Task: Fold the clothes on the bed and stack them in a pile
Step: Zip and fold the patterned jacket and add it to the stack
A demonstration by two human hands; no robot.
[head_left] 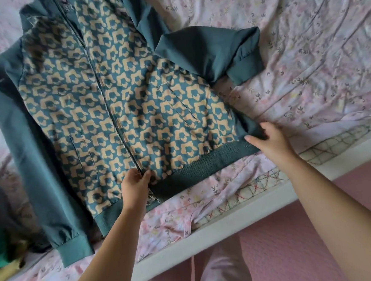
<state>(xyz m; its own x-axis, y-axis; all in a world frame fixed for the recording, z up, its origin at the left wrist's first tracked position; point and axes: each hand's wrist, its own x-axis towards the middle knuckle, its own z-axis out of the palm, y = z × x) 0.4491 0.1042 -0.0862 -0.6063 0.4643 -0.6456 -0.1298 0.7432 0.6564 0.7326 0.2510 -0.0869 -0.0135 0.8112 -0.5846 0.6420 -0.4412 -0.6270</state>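
A teal zip jacket (115,97) with a beige pattern on its front lies flat, face up, on the bed. Its left sleeve (27,151) runs straight down the left side; its right sleeve (213,50) is bent across the upper right. My left hand (135,185) pinches the jacket front at the lower end of the zipper, near the ribbed hem. My right hand (268,141) grips the hem's right corner, thumb on top and fingers curled over the edge.
The bed wears a pink floral sheet (306,55), rumpled near the white bed edge (251,214), where a quilted mattress corner (334,147) shows. Dark, green and yellow clothes (0,236) sit at the far left. Pink floor and my legs are below.
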